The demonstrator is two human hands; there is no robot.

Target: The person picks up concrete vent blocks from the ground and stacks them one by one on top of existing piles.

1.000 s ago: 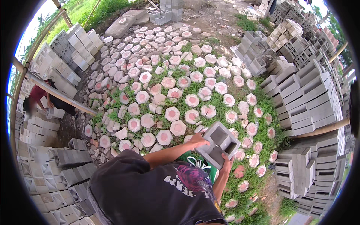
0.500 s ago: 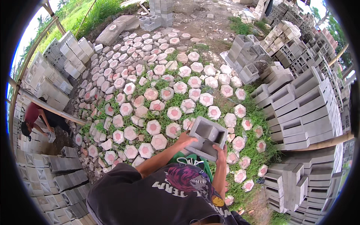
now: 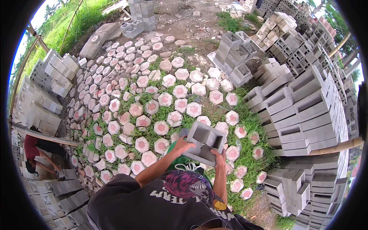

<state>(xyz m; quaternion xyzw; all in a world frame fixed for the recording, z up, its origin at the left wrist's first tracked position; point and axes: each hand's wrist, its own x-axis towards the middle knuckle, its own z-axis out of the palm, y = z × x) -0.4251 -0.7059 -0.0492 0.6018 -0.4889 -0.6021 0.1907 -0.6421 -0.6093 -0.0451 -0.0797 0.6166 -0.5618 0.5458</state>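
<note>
In front of my body I hold a grey hollow concrete block, tilted so that its two square cavities show. My left hand is closed on its left side, and my right hand grips its lower right corner. Some of the fingers are hidden beneath or behind the block. Below it lie hexagonal paving stones with reddish centres, and grass grows between them.
Stacked grey blocks stand along the right, with another pile at lower right. Ahead is a smaller block stack. At far left, a person in a red top bends over blocks beside a horizontal pole.
The view has shifted, so the surroundings sit further left. I still hold the block in both hands. A foot now shows beside it. The person at left has reached lower toward the blocks.
</note>
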